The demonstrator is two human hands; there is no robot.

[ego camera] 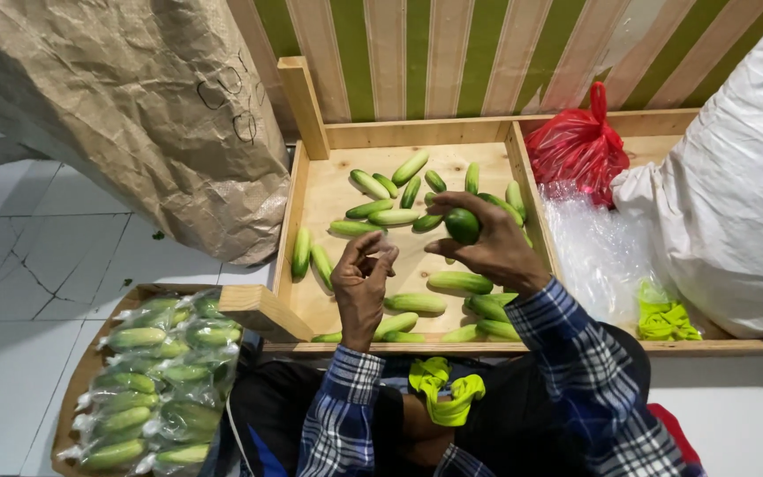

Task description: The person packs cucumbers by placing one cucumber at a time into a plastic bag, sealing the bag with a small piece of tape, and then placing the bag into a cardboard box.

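Green, smooth cucumber [463, 225] sits in the right hand [492, 252], fingers curled round it, end-on toward the camera so its long axis isn't clear. Left hand [362, 281] is just beside it, fingertips pinched narrow on something thin and clear, hard to tell what. Beyond both hands more cucumbers [390, 215] lie scattered in the wooden tray [311, 190]; bagged ones [156, 380] sit left of the left hand.
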